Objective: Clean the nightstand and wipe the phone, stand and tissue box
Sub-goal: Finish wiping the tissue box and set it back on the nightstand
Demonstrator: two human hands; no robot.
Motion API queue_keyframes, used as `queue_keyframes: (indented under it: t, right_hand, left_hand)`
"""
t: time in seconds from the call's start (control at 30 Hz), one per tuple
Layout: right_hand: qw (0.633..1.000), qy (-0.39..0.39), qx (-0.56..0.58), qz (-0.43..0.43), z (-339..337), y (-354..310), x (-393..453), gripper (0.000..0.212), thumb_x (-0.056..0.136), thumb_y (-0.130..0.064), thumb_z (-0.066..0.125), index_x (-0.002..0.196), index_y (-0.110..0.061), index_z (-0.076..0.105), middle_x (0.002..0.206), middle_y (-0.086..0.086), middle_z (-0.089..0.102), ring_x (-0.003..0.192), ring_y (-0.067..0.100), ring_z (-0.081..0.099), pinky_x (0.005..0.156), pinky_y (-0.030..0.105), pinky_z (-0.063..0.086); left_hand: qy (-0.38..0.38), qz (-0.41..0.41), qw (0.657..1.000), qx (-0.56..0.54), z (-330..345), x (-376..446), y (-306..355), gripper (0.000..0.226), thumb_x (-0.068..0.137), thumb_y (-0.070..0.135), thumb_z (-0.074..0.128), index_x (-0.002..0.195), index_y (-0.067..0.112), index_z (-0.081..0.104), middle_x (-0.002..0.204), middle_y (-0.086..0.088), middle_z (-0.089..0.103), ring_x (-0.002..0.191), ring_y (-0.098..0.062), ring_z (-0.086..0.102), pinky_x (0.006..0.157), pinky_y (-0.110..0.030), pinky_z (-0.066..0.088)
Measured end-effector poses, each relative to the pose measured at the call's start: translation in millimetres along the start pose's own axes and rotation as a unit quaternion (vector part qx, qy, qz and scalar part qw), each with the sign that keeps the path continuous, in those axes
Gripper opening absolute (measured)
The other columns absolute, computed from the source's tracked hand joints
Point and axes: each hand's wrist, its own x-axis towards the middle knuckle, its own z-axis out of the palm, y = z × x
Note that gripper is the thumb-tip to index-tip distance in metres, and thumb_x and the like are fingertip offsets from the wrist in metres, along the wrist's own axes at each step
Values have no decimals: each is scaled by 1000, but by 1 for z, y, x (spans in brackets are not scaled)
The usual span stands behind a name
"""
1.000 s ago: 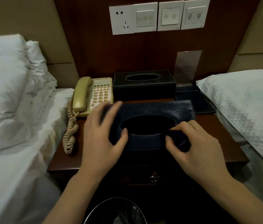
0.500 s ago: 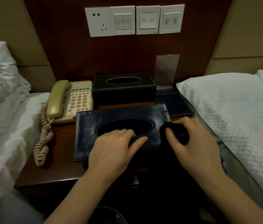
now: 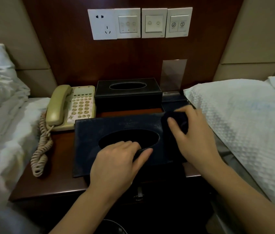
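A dark blue tissue box [image 3: 99, 132] with an oval opening lies at the front of the wooden nightstand [image 3: 52, 183]. My left hand [image 3: 118, 162] grips the near rim of the opening, fingers hooked inside and thumb on top. My right hand [image 3: 195, 137] holds a dark cloth [image 3: 177, 119] against the box's far right corner. A second, black tissue box [image 3: 128, 95] stands at the back. The beige phone [image 3: 72, 107] with its coiled cord sits at the back left. A clear stand [image 3: 173, 75] rises at the back right on a dark tray [image 3: 172, 102].
White bedding [image 3: 3, 124] lies left of the nightstand and a white quilted bed [image 3: 244, 124] lies right. A socket and switch panel [image 3: 140, 22] is on the wooden wall behind. A drawer handle [image 3: 139, 194] shows below the front edge.
My right hand has slid the cloth from the box's right side up to its far right corner. My left hand moved from the box's left end into the opening, where it stays.
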Motion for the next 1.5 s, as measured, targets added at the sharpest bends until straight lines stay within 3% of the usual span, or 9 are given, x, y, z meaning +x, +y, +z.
queue_keyframes:
  t: [0.2,0.47,0.63,0.87,1.0,1.13,1.27,1.37,1.5]
  right_hand:
    - [996,-34,-81,-32,-16,1,-56,15,90,-49,54,98,-40,45,95,-16,44,70,5,55,52,32,48]
    - [994,7,-90,-59,5,-12,9,19,95,-42,55,111,-32,52,107,-4,43,91,20,56,63,35,50]
    - [989,-59,-80,-109,-7,-12,-62,16,90,-47,56,104,-40,53,100,-17,44,81,3,53,57,24,50]
    - [972,174,151,39,-28,-12,-48,14,96,-33,62,110,-30,58,106,-7,57,97,-5,55,79,5,39]
    - [931,176,291,131,-33,-23,-50,7,95,-35,60,102,-34,62,98,-18,64,91,-8,60,71,10,45]
    - [900,108,382,180,-26,-38,-44,22,85,-52,58,102,-41,66,100,-20,67,95,0,63,79,27,49]
    - [885,82,434,145,-24,-64,-42,17,84,-47,58,98,-41,67,95,-24,69,90,-5,65,71,14,52]
    - [877,71,456,129,-25,-77,-42,15,89,-39,60,101,-35,68,95,-21,71,89,-2,67,70,13,52]
    - [878,47,468,87,-27,-94,-41,22,85,-37,61,103,-27,69,96,-13,73,90,1,69,71,14,52]
  left_hand:
    - [8,-8,1000,-4,1,-5,3,47,100,57,46,68,26,62,61,11,57,57,-6,55,51,-25,41]
    - [-2,-16,1000,-19,-3,0,4,48,102,56,45,70,25,64,62,10,59,58,-8,58,51,-28,44]
    - [-25,-34,999,-29,-6,3,4,48,101,58,41,71,29,66,63,13,60,59,-5,58,53,-22,38]
    - [-45,-146,987,-59,-23,15,9,49,100,61,41,75,29,69,63,13,61,57,-4,56,49,-15,25]
    - [-53,-275,944,-176,-48,29,14,49,101,61,37,64,32,50,52,10,48,52,-5,49,52,-26,29]
    - [-39,-286,922,-259,-75,34,21,50,104,54,36,64,25,41,54,5,44,57,-8,50,54,-31,27]
    - [-52,-292,884,-361,-88,32,26,29,102,56,40,98,33,58,82,15,66,78,3,61,67,-21,44]
    - [-64,-323,821,-466,-96,32,24,59,83,79,47,135,53,39,118,10,72,106,-5,69,94,-35,53]
    - [-39,-342,765,-545,-113,27,25,52,83,71,45,133,73,34,118,44,58,108,20,59,91,-19,49]
